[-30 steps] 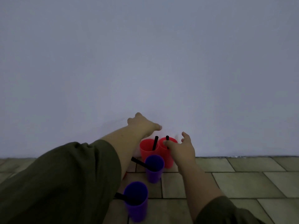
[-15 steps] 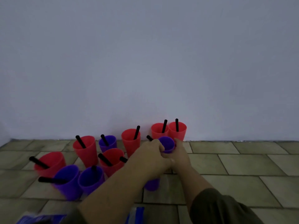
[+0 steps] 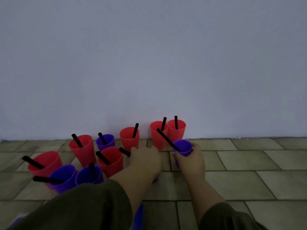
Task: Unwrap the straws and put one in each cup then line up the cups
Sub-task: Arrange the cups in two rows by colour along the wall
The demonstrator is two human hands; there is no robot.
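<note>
We're in a dark olive top, baggy sleeves (image 3: 79, 206) stopping mid-forearm, left hand (image 3: 146, 161) and right hand (image 3: 191, 161) bare.

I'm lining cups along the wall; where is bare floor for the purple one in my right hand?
The floor tiles right of the rightmost red cup, along the wall, are bare. Left of your left hand the cups stand crowded.

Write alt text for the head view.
A person's right hand grips a purple cup with a black straw on a tiled floor by a pale wall. The left hand covers another cup, mostly hidden. Red cups and purple ones with straws cluster to the left.
</note>
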